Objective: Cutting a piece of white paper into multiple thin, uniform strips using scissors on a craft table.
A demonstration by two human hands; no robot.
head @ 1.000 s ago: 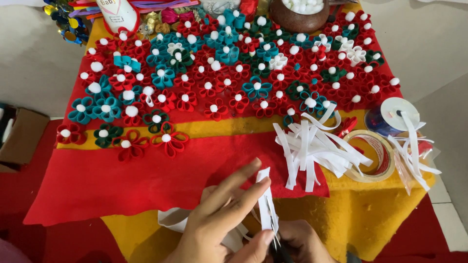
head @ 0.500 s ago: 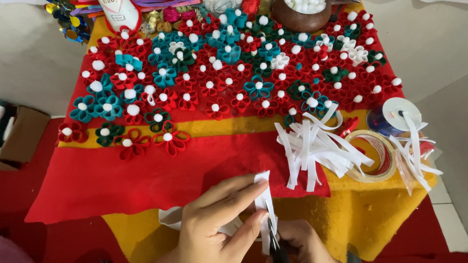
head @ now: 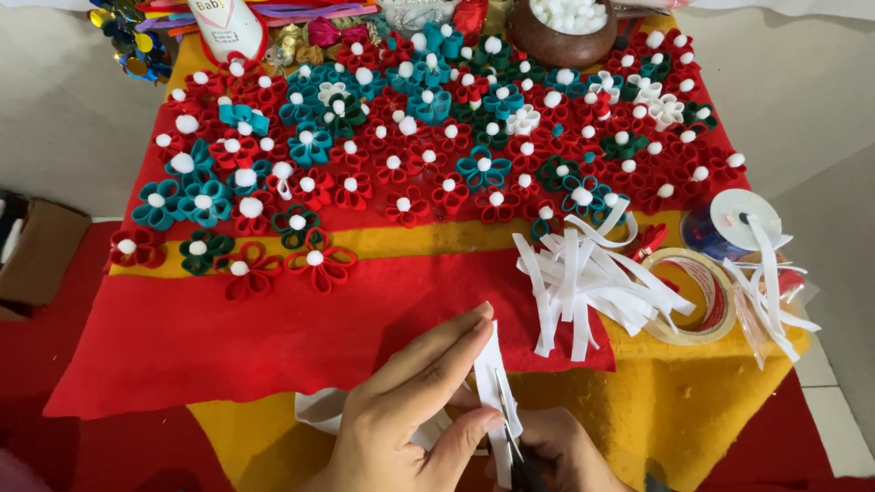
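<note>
My left hand [head: 410, 410] pinches a narrow white ribbon strip [head: 492, 369] upright between thumb and forefinger at the bottom centre. My right hand [head: 565, 451] sits just below and to the right, gripping small scissors [head: 515, 446] whose blades meet the strip's lower part. A pile of cut white ribbon strips [head: 583, 282] lies on the red felt [head: 273, 337] to the upper right of my hands. Many red, teal, green and white ribbon flowers [head: 410, 137] with white pom-pom centres cover the far half of the table.
A clear tape roll [head: 697, 296] and a white ribbon spool [head: 743, 219] lie at the right on the yellow cloth [head: 693, 401]. A brown bowl of white pom-poms [head: 561, 27] and a white bottle [head: 228, 27] stand at the back. A cardboard box [head: 36, 255] sits on the floor left.
My left hand has closed its fingers more tightly along the white strip and lowered it slightly. The scissors have moved up against the strip. The table items have not moved.
</note>
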